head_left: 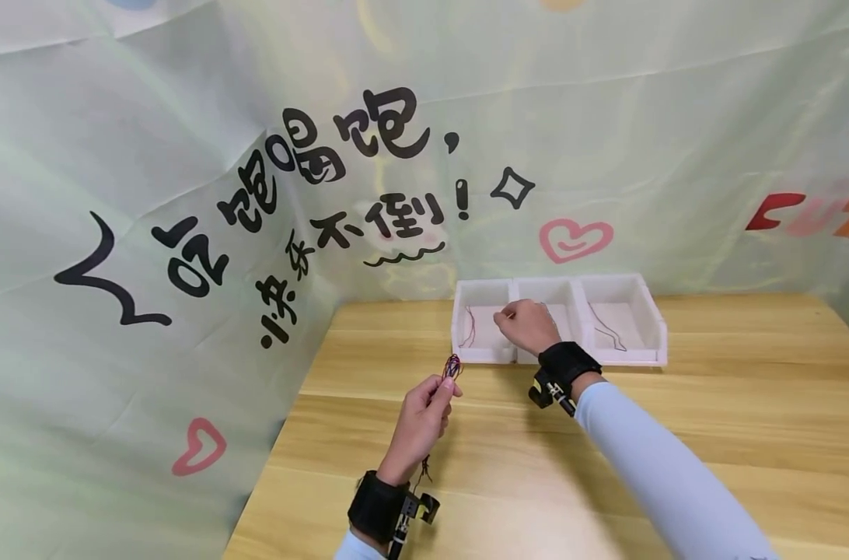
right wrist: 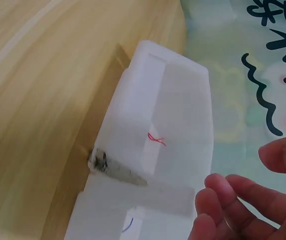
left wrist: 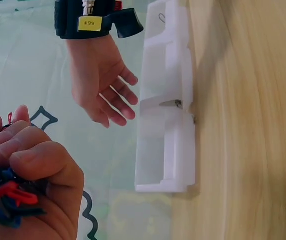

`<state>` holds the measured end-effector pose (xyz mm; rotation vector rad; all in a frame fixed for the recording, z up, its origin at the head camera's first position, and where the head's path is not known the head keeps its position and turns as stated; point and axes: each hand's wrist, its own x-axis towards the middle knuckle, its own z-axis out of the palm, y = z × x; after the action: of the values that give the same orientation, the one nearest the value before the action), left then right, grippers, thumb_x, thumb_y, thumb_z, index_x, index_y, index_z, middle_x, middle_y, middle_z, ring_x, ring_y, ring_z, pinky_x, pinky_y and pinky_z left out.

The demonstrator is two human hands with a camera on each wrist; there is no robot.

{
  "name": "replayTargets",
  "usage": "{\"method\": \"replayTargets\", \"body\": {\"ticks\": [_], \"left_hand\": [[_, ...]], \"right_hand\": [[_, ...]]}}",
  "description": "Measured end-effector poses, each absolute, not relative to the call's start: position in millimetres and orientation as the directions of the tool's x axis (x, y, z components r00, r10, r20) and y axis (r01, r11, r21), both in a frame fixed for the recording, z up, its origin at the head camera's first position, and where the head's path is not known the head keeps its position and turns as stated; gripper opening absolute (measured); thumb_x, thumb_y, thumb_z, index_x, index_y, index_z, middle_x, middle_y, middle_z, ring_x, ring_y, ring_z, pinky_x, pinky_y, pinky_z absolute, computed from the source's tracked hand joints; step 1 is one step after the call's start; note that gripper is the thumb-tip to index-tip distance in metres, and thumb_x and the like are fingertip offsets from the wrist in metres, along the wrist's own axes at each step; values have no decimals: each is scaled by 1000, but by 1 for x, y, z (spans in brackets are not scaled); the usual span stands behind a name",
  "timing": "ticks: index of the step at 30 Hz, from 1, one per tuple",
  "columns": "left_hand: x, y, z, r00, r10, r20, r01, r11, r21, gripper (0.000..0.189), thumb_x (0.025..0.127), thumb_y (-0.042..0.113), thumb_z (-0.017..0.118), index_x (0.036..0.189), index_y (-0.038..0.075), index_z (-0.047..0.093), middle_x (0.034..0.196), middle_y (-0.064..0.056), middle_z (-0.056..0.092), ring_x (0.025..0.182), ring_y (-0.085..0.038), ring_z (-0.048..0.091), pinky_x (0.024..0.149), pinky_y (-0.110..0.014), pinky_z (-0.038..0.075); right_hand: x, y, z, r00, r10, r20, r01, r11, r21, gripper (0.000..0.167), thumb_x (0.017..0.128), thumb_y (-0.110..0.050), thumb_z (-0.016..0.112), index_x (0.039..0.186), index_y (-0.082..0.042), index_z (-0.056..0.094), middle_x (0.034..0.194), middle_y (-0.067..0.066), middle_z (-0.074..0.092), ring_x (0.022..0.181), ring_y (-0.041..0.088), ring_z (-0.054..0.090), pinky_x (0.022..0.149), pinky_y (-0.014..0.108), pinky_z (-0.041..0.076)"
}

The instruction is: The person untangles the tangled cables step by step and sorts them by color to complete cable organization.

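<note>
Nearest you, your left hand (head_left: 424, 412), banded at the wrist by a black strap (head_left: 377, 505), has its fingers curled round a bundle of thin wires (head_left: 452, 366), red, blue and black; a loop pokes up past the thumb and dark ends dangle below the palm. It is raised over a wood-grain tabletop (head_left: 760, 412). Farther off, your right arm in a pale blue sleeve (head_left: 665, 467) reaches forward. Your right hand (head_left: 531, 325) hovers above the white three-compartment tray (head_left: 483, 356), near the divider between left and middle compartments; its fingers are loosely bent, thumb apart, gripping nothing. A red wire (head_left: 471, 327) lies in the left compartment, a blue wire (right wrist: 127, 226) in the middle, a dark wire (head_left: 609, 334) in the right. Behind hangs a pale green backdrop (head_left: 711, 148) with black Chinese lettering and pink hearts.
</note>
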<state>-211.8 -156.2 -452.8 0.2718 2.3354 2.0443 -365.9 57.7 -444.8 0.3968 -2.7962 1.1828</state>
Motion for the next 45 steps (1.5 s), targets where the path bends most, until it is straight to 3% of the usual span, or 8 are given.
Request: {"method": "replayTargets", "body": {"ticks": [6, 11, 18, 28, 31, 36, 41, 45], "left_hand": [[-212, -148, -447, -982, 162, 94, 114, 120, 986, 34, 110, 27, 46, 106, -2, 62, 65, 2, 37, 51, -9, 31, 45, -20, 26], [-213, -145, -446, -974, 195, 112, 134, 101, 986, 36, 110, 32, 46, 105, 0, 63, 65, 1, 37, 49, -9, 30, 44, -20, 26], [-213, -140, -443, -962, 240, 128, 156, 104, 982, 38, 109, 37, 46, 109, 4, 64, 69, -1, 45, 50, -10, 36, 45, -21, 31], [-213, -126, -437, -953, 252, 170, 226, 215, 950, 26, 109, 22, 47, 108, 5, 68, 71, 0, 44, 55, -8, 38, 48, -21, 32], [-212, -122, -434, -954, 254, 156, 219, 242, 945, 25, 109, 17, 48, 109, 3, 68, 71, 1, 43, 54, -8, 37, 49, -21, 32], [-212, -117, -431, -949, 266, 169, 245, 290, 925, 23, 108, 11, 49, 107, 0, 69, 70, 0, 43, 55, -8, 38, 52, -21, 32], [-210, -114, -431, -943, 271, 194, 277, 312, 909, 22, 107, 18, 52, 102, 6, 70, 69, 3, 42, 57, -8, 40, 53, -22, 32], [-209, -114, -431, -934, 286, 213, 300, 305, 904, 24, 107, 24, 54, 101, 10, 72, 69, 3, 43, 57, -9, 40, 53, -22, 32]], "right_hand": [[-357, 66, -436, -960, -214, 182, -279, 651, -706, 34, 101, -24, 55, 116, 1, 73, 106, 18, 71, 90, 31, 67, 78, 45, 52], [-338, 68, -422, -928, -257, 270, -372, 607, -702, 27, 100, -23, 59, 109, -4, 76, 94, 9, 72, 78, 22, 65, 70, 38, 50], [-305, 75, -406, -849, -369, 379, -526, 522, -671, 16, 97, -18, 67, 102, -7, 77, 84, -2, 71, 70, 13, 63, 63, 32, 50], [-259, 86, -390, -683, -490, 542, -729, 414, -545, 3, 91, -13, 75, 91, -16, 76, 79, -15, 65, 70, 4, 57, 59, 25, 48], [-251, 86, -389, -681, -504, 530, -731, 430, -530, 6, 90, -16, 77, 86, -19, 74, 76, -16, 62, 67, 3, 55, 57, 24, 47], [-246, 87, -388, -733, -506, 456, -675, 457, -579, 12, 94, -22, 75, 84, -19, 70, 70, -14, 58, 58, 6, 53, 52, 25, 46], [-245, 90, -390, -735, -532, 421, -661, 422, -620, 13, 97, -15, 70, 85, -20, 70, 69, -15, 59, 59, 5, 53, 54, 26, 46], [-244, 94, -389, -714, -519, 470, -688, 396, -608, 17, 94, -8, 70, 83, -21, 70, 69, -17, 59, 59, 4, 53, 54, 26, 46]]}}
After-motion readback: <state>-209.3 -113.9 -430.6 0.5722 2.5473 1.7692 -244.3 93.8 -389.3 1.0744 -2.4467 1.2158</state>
